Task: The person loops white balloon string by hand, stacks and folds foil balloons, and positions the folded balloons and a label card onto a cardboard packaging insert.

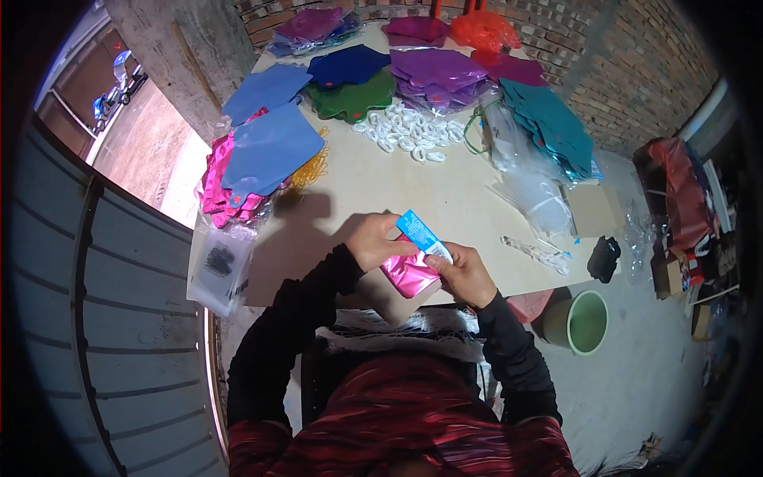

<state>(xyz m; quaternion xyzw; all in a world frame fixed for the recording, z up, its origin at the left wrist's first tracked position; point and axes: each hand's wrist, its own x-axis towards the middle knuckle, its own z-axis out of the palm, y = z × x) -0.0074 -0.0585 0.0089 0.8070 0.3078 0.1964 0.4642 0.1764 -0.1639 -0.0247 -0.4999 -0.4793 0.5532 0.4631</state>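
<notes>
Over the near edge of the table, both my hands grip one small shiny pink packet (409, 274) with a blue printed card (417, 229) at its top. My left hand (375, 242) is closed on the packet's left side, its fingers partly behind the card. My right hand (467, 274) pinches the lower right end of the card with the thumb in front. A white label with a barcode shows beside that thumb. Whether the card is fastened to the packet I cannot tell.
Around the wooden table (381, 187) lie blue sheets (274, 147), purple sheets (437, 71), teal sheets (548, 127), white loops (409, 131), yellow loops (311, 163) and clear bags (218, 266). A green bucket (588, 322) stands on the floor at right; a metal door (135, 318) is at left.
</notes>
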